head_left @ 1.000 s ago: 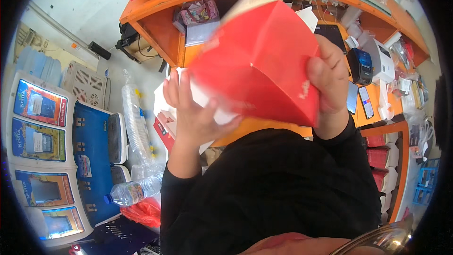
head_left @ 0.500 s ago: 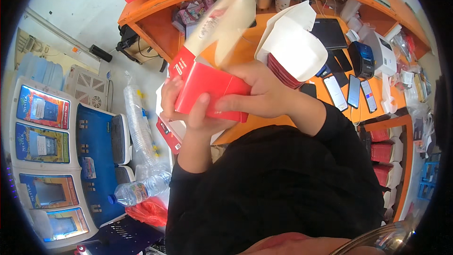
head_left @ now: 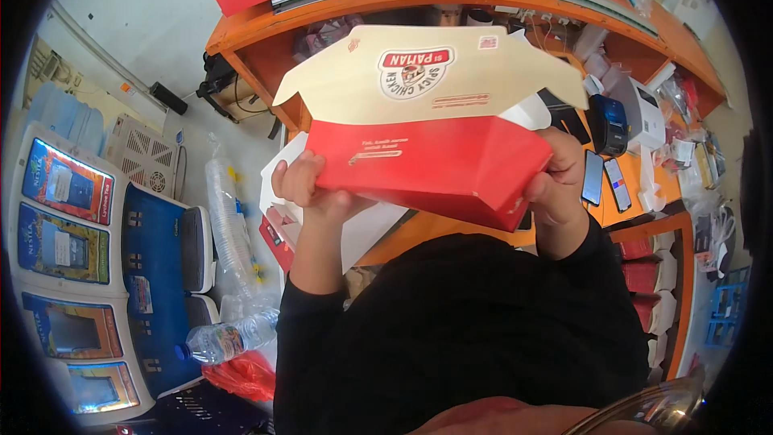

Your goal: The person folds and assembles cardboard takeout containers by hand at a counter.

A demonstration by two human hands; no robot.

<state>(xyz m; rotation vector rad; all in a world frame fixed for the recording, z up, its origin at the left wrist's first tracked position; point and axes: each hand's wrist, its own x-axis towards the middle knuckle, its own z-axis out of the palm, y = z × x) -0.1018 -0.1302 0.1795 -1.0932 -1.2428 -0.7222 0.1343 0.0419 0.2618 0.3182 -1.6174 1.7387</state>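
Observation:
A red and cream cardboard food box (head_left: 419, 163) is held up in front of me above the orange desk. Its cream lid flap (head_left: 322, 89) with a printed emblem stands raised on the far side. My left hand (head_left: 310, 185) grips the left end, fingers curled round the lower edge. At the other end my right hand (head_left: 557, 177) closes on the right corner, thumb in front. The box's inside is turned away from me. Partly hidden behind it is white card (head_left: 531, 111), and a pale open carton (head_left: 294, 229) sits below my left hand.
Phones (head_left: 618, 184) and a small dark blue device (head_left: 608, 125) lie on the desk's right side. Stacked red and white boxes (head_left: 640, 278) fill the shelf underneath. To my left are a drink dispenser (head_left: 72, 282), sleeved plastic cups (head_left: 229, 213) and a water bottle (head_left: 229, 338).
The box has turned and spread wide, its printed lid flap now facing me. My right hand has moved rightward from the box's middle to its right end; my left hand stays at the left.

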